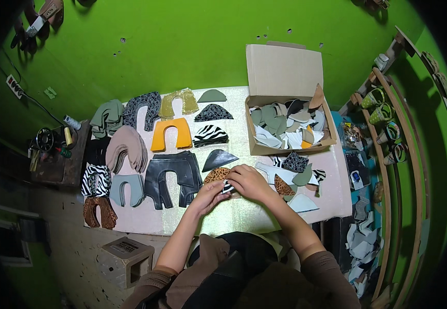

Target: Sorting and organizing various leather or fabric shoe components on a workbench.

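Close together at the table's near side, my left hand (210, 196) and my right hand (249, 181) are closed on a small zebra-print cut piece (228, 187), mostly covered by the fingers. Just beyond it lies a leopard-print half-round piece (217, 175). Farther up the same column are a black half-round piece (219, 160), a zebra-print stack (211, 135), a dark patterned stack (213, 113) and an olive piece (212, 96). Right of my right hand are loose scraps, among them a brown leopard-print piece (284, 186) and a dark patterned piece (295, 162).
U-shaped stacks, including black (154, 177), orange (172, 135) and pink-beige (129, 147) ones, cover the table's left side. An open cardboard box (277, 150) of scraps stands back right. A wooden rack (388, 121) holds sandals at right; a sewing machine (48, 140) is at left.
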### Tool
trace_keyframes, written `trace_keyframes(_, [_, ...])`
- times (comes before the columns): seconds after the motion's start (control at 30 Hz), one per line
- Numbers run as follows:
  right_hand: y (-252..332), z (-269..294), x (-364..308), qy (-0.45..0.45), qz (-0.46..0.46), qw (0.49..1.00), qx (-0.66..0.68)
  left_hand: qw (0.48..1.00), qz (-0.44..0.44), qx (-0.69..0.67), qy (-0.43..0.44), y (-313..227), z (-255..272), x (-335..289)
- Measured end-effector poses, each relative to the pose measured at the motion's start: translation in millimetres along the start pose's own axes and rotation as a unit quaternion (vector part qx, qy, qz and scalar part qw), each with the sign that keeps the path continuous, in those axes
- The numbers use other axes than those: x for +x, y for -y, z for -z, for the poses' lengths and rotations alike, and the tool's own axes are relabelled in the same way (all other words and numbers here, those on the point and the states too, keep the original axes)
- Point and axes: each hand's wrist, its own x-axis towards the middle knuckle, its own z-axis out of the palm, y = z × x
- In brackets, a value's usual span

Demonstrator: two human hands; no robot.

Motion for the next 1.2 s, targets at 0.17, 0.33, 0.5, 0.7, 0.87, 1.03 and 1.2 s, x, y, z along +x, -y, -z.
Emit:
trace_keyframes(0.17, [0.3,7.3,-7.7,0.013,-0.004,0.999,0.032,1.000,-0.016,-0.006,-0.006,-4.1,5.1,-1.5])
trace_keyframes(0.33, [-3.0,9.8,-7.5,0.031,-0.015,0.998,0.047,0.997,-0.011,0.064,-0.039,-9.5,2.0,-0.6])
trace_keyframes(0.5, [-5.4,6.3,-8.8,0.027,-0.029,0.996,0.082,0.978,-0.013,0.198,-0.065,-9.3,1.9,0.4])
trace_keyframes(0.7, [-2.3,6.5,-8.6,0.047,-0.072,0.993,0.077,0.971,-0.037,0.224,-0.070,-9.0,5.7,0.2])
trace_keyframes(0.87, [-2.4,1.9,-8.3,0.020,-0.064,0.996,0.060,0.968,-0.056,0.236,-0.060,-8.0,7.7,4.8])
trace_keyframes(1.03, [-4.4,4.1,-7.4,-0.012,-0.092,0.984,0.154,0.970,-0.060,0.228,-0.059,-5.2,14.3,5.8])
trace_keyframes(1.2, [-10.1,19.1,-8.5,-0.038,-0.092,0.990,0.095,0.967,-0.042,0.237,-0.082,-9.3,10.2,1.9])
